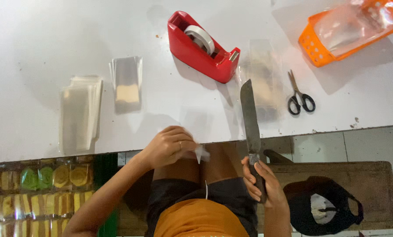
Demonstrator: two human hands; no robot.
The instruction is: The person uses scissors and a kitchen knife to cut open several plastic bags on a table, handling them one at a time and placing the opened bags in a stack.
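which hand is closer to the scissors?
Right. The right hand, gripping a knife, sits below and slightly left of the scissors; the left hand is farther off to their lower left.

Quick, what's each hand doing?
Left hand: closed on a small clear plastic piece.
Right hand: closed on a long grey-bladed knife.

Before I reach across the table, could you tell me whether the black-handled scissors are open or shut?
Shut: the scissors lie flat on the white table with blades together in one point.
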